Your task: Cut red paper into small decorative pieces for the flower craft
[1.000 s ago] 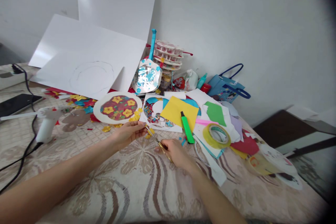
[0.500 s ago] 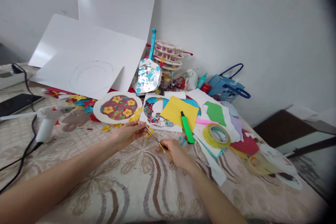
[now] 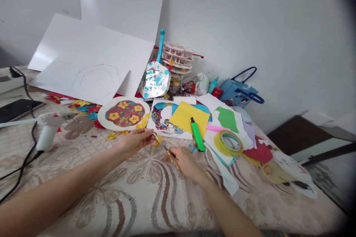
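Gold-handled scissors are gripped in my right hand, their blades pointing up and left. The blade tips reach the fingertips of my left hand, whose fingers are pinched together; what they hold is too small to make out. Small yellow paper pieces lie by the blades. Just behind my left hand is a white oval frame with yellow flowers on a dark red middle. A yellow paper sheet and a green highlighter lie behind my right hand.
A white glue gun with a black cable stands at the left, near a black phone. White boards lean on the wall. At the right are a tape roll, paper scraps and a blue bag.
The scissors' handles look slightly closer together. Both hands stay nearly in the same place, and the whole view has shifted slightly.
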